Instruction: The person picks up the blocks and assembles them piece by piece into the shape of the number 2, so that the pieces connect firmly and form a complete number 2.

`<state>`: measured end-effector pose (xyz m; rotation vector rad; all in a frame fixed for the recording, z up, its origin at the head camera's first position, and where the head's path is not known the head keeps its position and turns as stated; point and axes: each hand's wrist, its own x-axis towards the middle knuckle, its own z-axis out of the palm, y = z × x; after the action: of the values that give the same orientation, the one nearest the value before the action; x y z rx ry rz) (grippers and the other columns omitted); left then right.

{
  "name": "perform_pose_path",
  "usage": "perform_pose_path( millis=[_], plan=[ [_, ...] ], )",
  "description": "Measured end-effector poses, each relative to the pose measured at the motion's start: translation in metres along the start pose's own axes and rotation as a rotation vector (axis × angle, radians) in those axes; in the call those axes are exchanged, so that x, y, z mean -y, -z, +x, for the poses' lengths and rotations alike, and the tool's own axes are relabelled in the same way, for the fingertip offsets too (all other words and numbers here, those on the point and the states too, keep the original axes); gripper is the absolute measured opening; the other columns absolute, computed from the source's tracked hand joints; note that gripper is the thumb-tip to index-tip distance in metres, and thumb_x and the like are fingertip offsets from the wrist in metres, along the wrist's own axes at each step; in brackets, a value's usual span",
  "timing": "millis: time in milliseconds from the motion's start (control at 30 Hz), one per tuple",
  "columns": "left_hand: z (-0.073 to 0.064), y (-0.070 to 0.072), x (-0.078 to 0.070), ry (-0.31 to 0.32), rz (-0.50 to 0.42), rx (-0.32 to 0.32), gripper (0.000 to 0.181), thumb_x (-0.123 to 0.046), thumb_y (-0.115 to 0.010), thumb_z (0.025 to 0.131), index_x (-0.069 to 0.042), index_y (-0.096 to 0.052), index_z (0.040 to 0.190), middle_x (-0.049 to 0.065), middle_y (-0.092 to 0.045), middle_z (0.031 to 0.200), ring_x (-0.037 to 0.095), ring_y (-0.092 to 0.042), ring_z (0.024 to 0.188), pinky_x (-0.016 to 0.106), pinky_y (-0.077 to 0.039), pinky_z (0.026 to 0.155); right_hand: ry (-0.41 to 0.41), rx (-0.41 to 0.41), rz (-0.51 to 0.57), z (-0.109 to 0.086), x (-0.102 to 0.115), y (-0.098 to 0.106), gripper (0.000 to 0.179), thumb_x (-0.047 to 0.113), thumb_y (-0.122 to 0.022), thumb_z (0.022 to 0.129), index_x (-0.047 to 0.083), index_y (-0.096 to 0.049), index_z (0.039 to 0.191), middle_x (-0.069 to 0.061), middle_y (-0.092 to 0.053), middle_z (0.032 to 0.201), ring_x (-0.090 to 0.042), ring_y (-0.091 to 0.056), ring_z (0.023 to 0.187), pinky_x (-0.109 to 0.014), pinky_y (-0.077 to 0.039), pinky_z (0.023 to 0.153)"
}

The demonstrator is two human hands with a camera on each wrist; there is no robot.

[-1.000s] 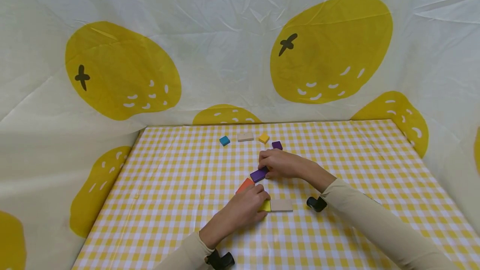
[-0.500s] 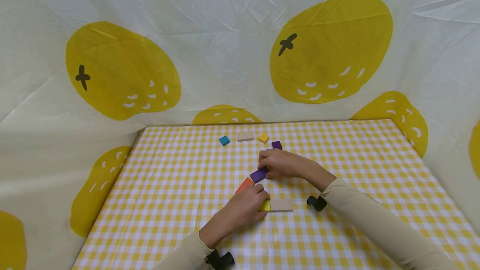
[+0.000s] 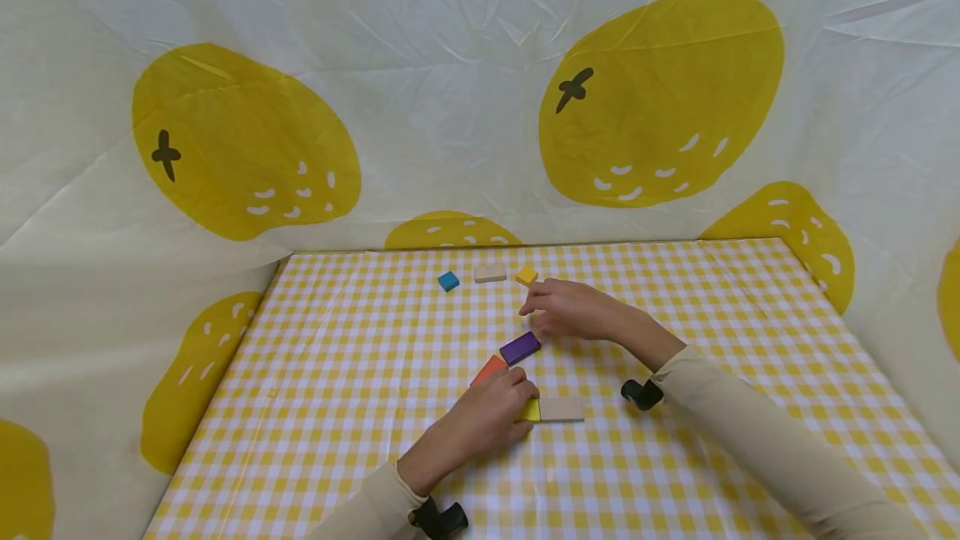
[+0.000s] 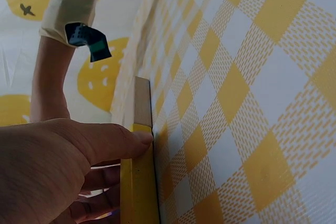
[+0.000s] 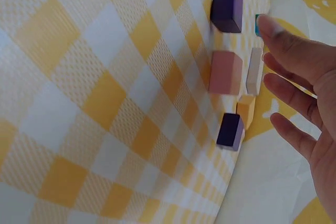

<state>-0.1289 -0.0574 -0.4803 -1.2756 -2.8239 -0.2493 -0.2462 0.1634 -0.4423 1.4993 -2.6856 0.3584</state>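
My left hand (image 3: 480,419) holds a flat yellow block (image 3: 531,411), thumb on its near edge and fingers over the far side. Against that block's right end lies a pale wooden block (image 3: 561,409). An orange block (image 3: 489,370) shows partly beyond the left hand, its upper corner by a long purple block (image 3: 520,347). My right hand (image 3: 576,311) is just right of the purple block, fingers loosely spread and holding nothing. In the right wrist view, a pink block (image 5: 226,73) stands past the purple one; the right hand hides it in the head view.
At the back of the checked table (image 3: 360,340) lie a teal block (image 3: 448,281), another pale block (image 3: 490,273) and a yellow-orange block (image 3: 527,276). A small dark purple block (image 5: 229,130) sits close to them. A printed cloth (image 3: 450,107) hangs behind the table.
My right hand has come away from the far end of the purple block, fingers loosened, shifting slightly back and right. It now covers the small dark purple block in the head view. My left hand stays put.
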Motion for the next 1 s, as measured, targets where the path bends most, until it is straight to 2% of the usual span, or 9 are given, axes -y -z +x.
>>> perform_pose_path(
  millis=[100,267,567,1000],
  plan=[
    [0.0,0.0,0.0,0.001,-0.004,0.005,0.032,-0.032,-0.082,0.086,-0.015,-0.072,0.111,-0.004,-0.06,0.103,0.008,-0.056,0.09,0.016,-0.044,0.073,-0.009,-0.024,0.0,-0.003,-0.004,0.001,0.026,0.009,-0.078,0.089,0.008,-0.073,0.115,-0.004,-0.064,0.116,-0.022,-0.061,0.106,-0.037,-0.054,0.085],
    [0.0,0.0,0.001,0.001,-0.005,0.004,0.032,-0.033,-0.082,0.086,-0.016,-0.072,0.111,-0.004,-0.06,0.103,0.008,-0.056,0.09,0.016,-0.044,0.072,-0.017,-0.031,0.003,-0.007,-0.007,0.003,0.028,0.01,-0.081,0.086,0.008,-0.074,0.112,-0.004,-0.064,0.113,-0.021,-0.061,0.103,-0.037,-0.054,0.082],
    [0.0,0.001,0.0,0.004,-0.031,0.006,0.029,-0.031,-0.081,0.086,-0.016,-0.072,0.11,-0.005,-0.059,0.101,0.007,-0.053,0.088,0.015,-0.041,0.07,-0.075,0.035,0.047,-0.008,-0.012,0.0,0.024,0.009,-0.079,0.087,0.008,-0.075,0.111,-0.005,-0.066,0.109,-0.019,-0.063,0.098,-0.033,-0.054,0.078],
    [0.0,0.0,0.001,0.001,-0.029,-0.006,0.028,-0.03,-0.08,0.087,-0.016,-0.072,0.11,-0.004,-0.059,0.101,0.009,-0.053,0.086,0.016,-0.041,0.069,-0.063,0.076,0.063,-0.006,-0.014,-0.005,0.021,0.007,-0.079,0.087,0.01,-0.076,0.107,-0.004,-0.066,0.105,-0.017,-0.063,0.092,-0.031,-0.053,0.077]
  ],
)
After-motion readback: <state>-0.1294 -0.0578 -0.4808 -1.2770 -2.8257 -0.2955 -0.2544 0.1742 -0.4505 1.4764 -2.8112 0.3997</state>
